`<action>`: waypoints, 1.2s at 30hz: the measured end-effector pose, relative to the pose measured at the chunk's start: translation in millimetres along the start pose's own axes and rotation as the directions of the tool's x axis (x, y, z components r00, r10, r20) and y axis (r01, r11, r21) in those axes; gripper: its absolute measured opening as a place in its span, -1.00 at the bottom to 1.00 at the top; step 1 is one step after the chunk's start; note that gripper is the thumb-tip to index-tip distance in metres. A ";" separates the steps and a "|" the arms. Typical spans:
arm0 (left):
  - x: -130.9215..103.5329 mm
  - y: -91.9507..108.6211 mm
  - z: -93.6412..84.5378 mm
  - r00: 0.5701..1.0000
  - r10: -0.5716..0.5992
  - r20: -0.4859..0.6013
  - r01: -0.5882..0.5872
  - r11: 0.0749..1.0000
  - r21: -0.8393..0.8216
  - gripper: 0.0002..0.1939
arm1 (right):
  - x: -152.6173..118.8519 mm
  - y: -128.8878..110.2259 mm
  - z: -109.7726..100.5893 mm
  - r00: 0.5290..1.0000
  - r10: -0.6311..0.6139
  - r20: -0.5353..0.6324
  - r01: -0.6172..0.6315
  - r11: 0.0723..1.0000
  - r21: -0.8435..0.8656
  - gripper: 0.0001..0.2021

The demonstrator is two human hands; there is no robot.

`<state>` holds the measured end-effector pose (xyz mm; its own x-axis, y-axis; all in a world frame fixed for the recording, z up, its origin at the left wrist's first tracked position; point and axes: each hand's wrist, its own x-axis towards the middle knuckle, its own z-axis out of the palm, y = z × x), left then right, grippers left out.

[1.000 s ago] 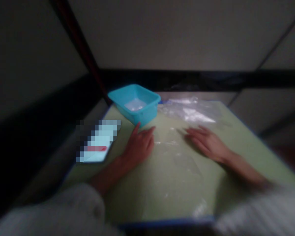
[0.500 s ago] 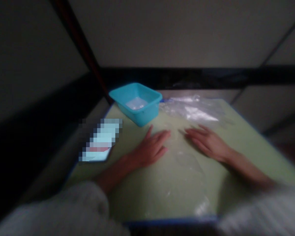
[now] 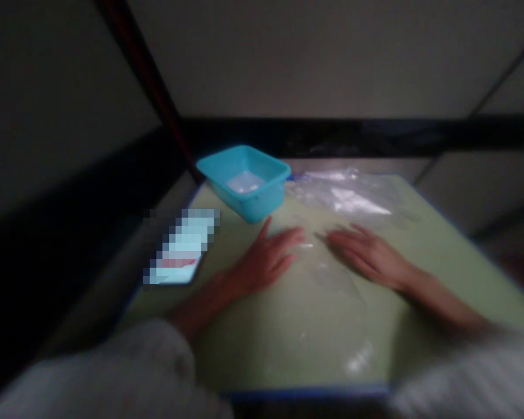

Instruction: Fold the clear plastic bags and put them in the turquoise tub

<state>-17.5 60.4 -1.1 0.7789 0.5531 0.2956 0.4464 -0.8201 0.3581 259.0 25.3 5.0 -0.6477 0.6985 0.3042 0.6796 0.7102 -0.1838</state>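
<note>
My left hand (image 3: 268, 259) is in the middle of the table, thumb and fingers spread, with its fingertips at a clear plastic bag or sheet (image 3: 338, 282). The thin plastic lies flat and its outline is hard to make out. Across from it, my right hand (image 3: 369, 251) rests palm down with fingers stretched toward the left, at the plastic's other side. Neither hand is closed around anything. A small bright glint shows on the plastic by the left fingertips. The picture is dim and blurred.
A blue plastic basin (image 3: 266, 201) with something whitish inside stands at the back left. More clear plastic bags (image 3: 353, 198) lie at the back right. A lit phone or tablet (image 3: 183, 247), partly pixelated, lies on the left of the yellow-green table (image 3: 454, 273). Walls stand behind.
The left fingers have shifted slightly over the plastic, and a glint now shows beside them. My right hand has moved a little to the left. The view has shifted slightly.
</note>
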 end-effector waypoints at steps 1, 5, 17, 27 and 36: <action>-0.4 -0.2 0.0 1.000 0.006 0.015 -0.006 1.000 -0.016 -0.52 | 0.3 -0.7 -0.1 1.000 -0.014 0.005 0.014 1.000 0.013 -0.60; -0.4 0.6 1.5 0.996 -0.043 0.074 0.045 0.999 -0.022 -0.51 | 0.9 -2.2 -0.3 1.000 -0.009 0.016 0.009 1.000 0.019 -0.60; -1.2 1.1 4.4 0.996 -0.055 0.072 0.054 0.998 0.008 -0.54 | 1.8 -3.9 1.0 0.999 -0.041 0.029 0.040 0.999 0.009 -0.61; 4.3 2.0 -0.6 0.979 -0.206 0.002 0.141 0.661 -0.737 -0.57 | 1.5 -18.9 -1.6 0.976 0.214 -0.048 -0.150 0.812 0.564 -0.65; 7.4 -15.4 8.5 0.953 -0.190 0.237 0.235 -0.032 -0.971 -0.61 | 8.6 -31.1 16.4 0.972 0.223 0.070 -0.112 0.184 0.976 -0.67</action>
<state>-14.8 75.9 -11.9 0.7614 0.6483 0.0038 -0.2591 0.2989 0.9184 226.7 10.7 -1.9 -0.5023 0.8437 0.1897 -0.1385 0.1380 -0.9807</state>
